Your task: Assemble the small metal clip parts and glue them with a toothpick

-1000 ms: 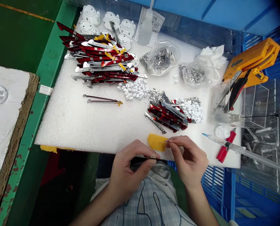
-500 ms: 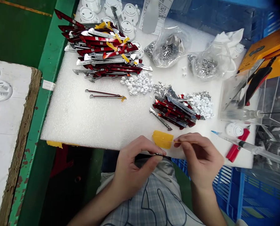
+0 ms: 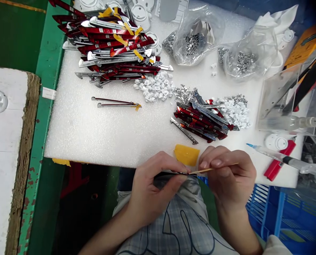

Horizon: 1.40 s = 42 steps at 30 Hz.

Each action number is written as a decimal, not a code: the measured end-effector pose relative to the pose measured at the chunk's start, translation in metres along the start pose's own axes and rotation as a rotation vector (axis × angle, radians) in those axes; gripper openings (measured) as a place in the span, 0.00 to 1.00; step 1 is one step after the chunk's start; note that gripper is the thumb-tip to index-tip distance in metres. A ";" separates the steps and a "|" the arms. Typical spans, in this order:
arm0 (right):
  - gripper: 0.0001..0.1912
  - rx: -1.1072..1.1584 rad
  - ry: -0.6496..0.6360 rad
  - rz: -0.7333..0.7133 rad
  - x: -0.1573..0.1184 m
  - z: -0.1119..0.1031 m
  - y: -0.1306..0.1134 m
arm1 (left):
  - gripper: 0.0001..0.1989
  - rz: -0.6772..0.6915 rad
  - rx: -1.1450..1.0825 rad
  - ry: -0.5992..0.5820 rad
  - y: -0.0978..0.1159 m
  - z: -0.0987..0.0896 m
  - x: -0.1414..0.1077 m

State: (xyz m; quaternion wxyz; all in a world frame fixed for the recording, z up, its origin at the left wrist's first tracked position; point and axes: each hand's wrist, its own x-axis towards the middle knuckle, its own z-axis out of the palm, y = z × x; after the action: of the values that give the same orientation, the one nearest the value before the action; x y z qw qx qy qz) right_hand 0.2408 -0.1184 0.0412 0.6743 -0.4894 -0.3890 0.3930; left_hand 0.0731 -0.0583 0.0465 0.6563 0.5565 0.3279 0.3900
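Fingers [image 3: 171,167] of the left hand [image 3: 151,193] pinched firmly on a slim dark metal strip [image 3: 171,174], and the right hand [image 3: 232,177] is gripping a thin pale wooden stick [image 3: 216,170] between thumb and fingertips, its tip right against the strip's end! Just beyond, a yellow foam pad [image 3: 186,155] sits at the edge of a white foam sheet [image 3: 73,131]. Further up, a small heap of glossy red-and-silver strips [image 3: 200,120], a big heap of the same [image 3: 107,53], loose white plastic pieces [image 3: 154,88], and a clear plastic bag of silver bits [image 3: 192,44].
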 end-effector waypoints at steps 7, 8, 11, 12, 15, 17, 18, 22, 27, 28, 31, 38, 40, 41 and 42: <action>0.05 0.014 -0.030 -0.001 0.001 0.000 0.001 | 0.07 -0.021 0.000 -0.009 -0.002 -0.001 -0.001; 0.05 0.012 -0.029 -0.001 0.001 0.000 0.002 | 0.06 -0.020 0.003 -0.010 -0.002 -0.001 -0.001; 0.05 0.004 -0.023 0.006 0.000 -0.001 0.002 | 0.06 -0.017 0.011 -0.013 -0.001 -0.001 -0.001; 0.05 0.002 -0.026 0.009 0.000 -0.001 0.002 | 0.06 -0.014 0.012 -0.014 -0.001 -0.001 -0.001; 0.06 0.001 -0.031 0.012 -0.001 0.000 0.002 | 0.07 -0.005 0.011 -0.014 -0.001 -0.001 -0.001; 0.06 0.005 -0.027 0.014 -0.001 0.000 0.001 | 0.08 0.000 0.006 -0.011 -0.001 -0.001 -0.001; 0.06 0.009 -0.026 0.015 -0.001 0.000 0.001 | 0.08 -0.001 0.003 -0.011 0.000 -0.001 -0.001; 0.06 0.020 -0.023 0.027 -0.001 0.000 0.001 | 0.07 -0.010 0.000 -0.010 0.000 -0.001 0.000; 0.06 0.002 -0.019 0.029 -0.001 0.000 0.002 | 0.07 -0.004 0.006 -0.006 0.000 -0.001 0.001; 0.06 -0.004 -0.017 0.028 -0.001 0.000 0.002 | 0.07 -0.005 0.007 -0.003 0.001 -0.001 0.001; 0.06 -0.010 -0.022 0.019 -0.001 -0.001 0.002 | 0.08 -0.011 0.007 0.000 0.001 -0.001 0.001; 0.05 -0.003 -0.025 0.027 -0.001 -0.001 0.001 | 0.07 -0.031 0.000 0.017 0.001 0.000 0.001; 0.05 0.011 -0.024 0.024 -0.001 -0.001 0.002 | 0.07 -0.040 -0.002 0.012 0.002 0.000 0.001; 0.05 0.019 -0.017 0.023 -0.001 -0.001 0.002 | 0.07 -0.043 -0.002 0.009 0.002 0.000 0.001; 0.05 0.026 -0.008 0.024 0.000 0.000 0.002 | 0.06 -0.045 0.000 0.006 0.002 0.000 0.001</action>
State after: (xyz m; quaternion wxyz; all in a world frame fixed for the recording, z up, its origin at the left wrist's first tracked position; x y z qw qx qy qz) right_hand 0.2407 -0.1184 0.0393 0.6744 -0.4835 -0.3807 0.4080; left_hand 0.0729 -0.0573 0.0484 0.6640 0.5477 0.3422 0.3768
